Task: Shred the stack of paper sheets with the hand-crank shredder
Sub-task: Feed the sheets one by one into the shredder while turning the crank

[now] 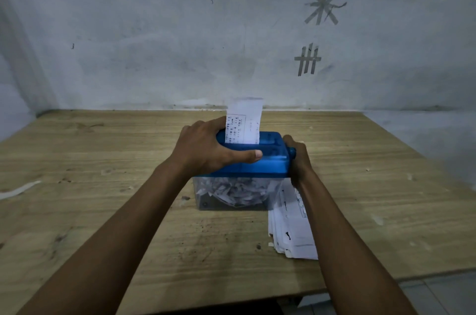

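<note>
Left grip (203, 150): I clasp the blue lid of the hand-crank shredder (268, 160), with my thumb laid along the near face. My fingers curl over the far edge and are hidden behind the lid.

Right grip (300, 160): I am wrapped round the crank (292, 152) on the shredder's right side. Only its rounded blue end shows above my hand; the shaft and my fingertips are hidden.

The shredder stands mid-tabletop (103, 211). One printed sheet (244, 121) stands upright in the top slot, its lower end out of sight inside and its print too small to read. The clear bin (203, 201) under the lid holds a heap of shreds (237, 191).

The stack of paper sheets (288, 227) lies flat just right of the bin. My right forearm covers its right edge, and I cannot tell whether it touches the bin.

A pale strip (19, 189) lies near the tabletop's left edge; whether it is paper or tape is unclear. Grey tape marks (307, 59) cross the wall (154, 31) behind.
</note>
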The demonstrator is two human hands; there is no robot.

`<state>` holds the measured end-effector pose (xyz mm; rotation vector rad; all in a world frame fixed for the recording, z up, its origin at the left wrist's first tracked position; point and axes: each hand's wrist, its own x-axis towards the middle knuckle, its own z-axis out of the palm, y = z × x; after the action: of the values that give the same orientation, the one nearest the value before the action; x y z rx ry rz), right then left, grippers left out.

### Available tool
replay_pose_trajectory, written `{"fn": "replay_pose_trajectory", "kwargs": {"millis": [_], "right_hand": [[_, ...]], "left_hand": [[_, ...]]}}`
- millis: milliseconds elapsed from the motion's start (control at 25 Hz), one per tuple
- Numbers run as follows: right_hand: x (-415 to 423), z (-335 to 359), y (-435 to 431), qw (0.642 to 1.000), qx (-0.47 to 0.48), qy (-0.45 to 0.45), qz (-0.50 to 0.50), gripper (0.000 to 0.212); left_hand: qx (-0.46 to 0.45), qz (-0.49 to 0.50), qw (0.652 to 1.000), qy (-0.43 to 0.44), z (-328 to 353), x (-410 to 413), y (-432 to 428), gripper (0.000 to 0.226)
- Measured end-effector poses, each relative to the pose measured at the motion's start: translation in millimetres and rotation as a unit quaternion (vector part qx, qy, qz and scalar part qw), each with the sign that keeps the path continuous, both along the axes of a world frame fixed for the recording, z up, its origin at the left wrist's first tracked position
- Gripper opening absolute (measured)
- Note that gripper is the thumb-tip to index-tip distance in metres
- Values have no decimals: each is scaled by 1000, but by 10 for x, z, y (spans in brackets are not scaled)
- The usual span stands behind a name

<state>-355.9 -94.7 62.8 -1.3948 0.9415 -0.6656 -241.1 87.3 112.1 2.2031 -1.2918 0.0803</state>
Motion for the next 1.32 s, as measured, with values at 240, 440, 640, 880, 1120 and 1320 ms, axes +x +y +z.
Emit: {"fn": "replay_pose_trajectory", "kwargs": {"millis": [240, 440, 640, 880, 1120, 1320], "right_hand": [[-575, -18, 607, 991, -119, 42, -56, 41], [-726, 348, 735, 929, -348, 33, -119, 55], [-572, 449, 629, 895, -396, 15, -205, 60], [-140, 981, 304, 925, -350, 60, -136, 53], [89, 430, -65, 987, -84, 117, 63, 27], [-61, 89, 53, 1000, 10, 7, 1, 20]], "left_hand": [[-2, 9, 1000, -2, 1, -24, 19, 98], [7, 9, 1000, -24, 7, 5, 10, 107], [15, -4, 1000, -25, 35, -13, 19, 99], [3, -58, 998, 15, 64, -8, 73, 72], [-20, -65, 998, 6, -1, 34, 55, 82], [-16, -37, 999, -15, 11, 16, 31, 78]]}}
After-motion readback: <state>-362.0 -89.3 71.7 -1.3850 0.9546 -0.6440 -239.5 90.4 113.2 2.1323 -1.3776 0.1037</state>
